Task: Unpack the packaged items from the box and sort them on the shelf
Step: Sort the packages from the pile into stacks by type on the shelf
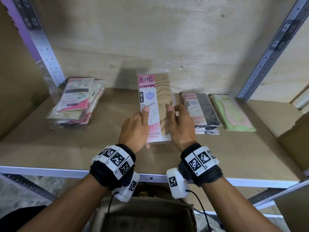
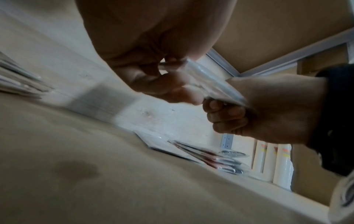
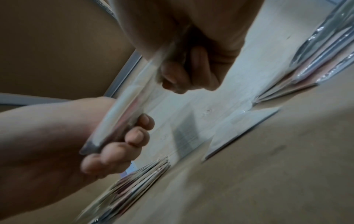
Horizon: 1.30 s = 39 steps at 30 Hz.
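Note:
I hold a clear pack of beige stockings [image 1: 156, 99] with a pink and white label above the middle of the cardboard-lined shelf [image 1: 93, 148]. My left hand [image 1: 138, 125] grips its lower left edge, thumb on the front. My right hand [image 1: 175, 118] pinches its right edge. In the left wrist view, the pack's edge [image 2: 206, 80] runs between my left hand [image 2: 153, 72] and my right hand [image 2: 245, 115]. The right wrist view shows the pack [image 3: 128, 109] held by my right hand [image 3: 187, 69], with my left hand's fingers [image 3: 122, 145] curled under it.
A mixed stack of packs [image 1: 75, 104] lies at the shelf's left. Right of centre lie a stack of black stocking packs [image 1: 203, 111] and a green pack [image 1: 233, 113]. Metal uprights [image 1: 48, 56] flank the shelf. An open cardboard box [image 1: 143, 216] sits below my wrists.

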### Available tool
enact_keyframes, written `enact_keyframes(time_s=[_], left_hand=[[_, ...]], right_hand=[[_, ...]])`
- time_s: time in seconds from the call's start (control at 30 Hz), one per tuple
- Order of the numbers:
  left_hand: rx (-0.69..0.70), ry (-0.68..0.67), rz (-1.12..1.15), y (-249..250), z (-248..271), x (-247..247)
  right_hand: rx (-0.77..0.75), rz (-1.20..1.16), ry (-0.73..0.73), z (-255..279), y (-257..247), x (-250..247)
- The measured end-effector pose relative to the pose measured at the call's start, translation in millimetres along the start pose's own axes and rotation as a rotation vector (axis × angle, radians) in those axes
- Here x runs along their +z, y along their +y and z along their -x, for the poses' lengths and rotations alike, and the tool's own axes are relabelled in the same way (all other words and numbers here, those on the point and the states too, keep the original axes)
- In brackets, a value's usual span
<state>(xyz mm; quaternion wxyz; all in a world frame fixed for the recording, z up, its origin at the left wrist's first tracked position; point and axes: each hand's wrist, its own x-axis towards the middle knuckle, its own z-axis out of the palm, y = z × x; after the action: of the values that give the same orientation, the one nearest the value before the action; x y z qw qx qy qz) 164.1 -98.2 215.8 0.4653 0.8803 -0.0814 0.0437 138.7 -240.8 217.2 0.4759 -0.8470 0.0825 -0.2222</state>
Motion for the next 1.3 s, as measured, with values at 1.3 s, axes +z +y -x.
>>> enact_keyframes(time_s=[1.3], left_hand=[[-0.154, -0.011, 0.492, 5.2, -16.1, -19.2]], right_hand=[[-0.002, -0.215, -0.173, 9.1, -1.6, -5.7]])
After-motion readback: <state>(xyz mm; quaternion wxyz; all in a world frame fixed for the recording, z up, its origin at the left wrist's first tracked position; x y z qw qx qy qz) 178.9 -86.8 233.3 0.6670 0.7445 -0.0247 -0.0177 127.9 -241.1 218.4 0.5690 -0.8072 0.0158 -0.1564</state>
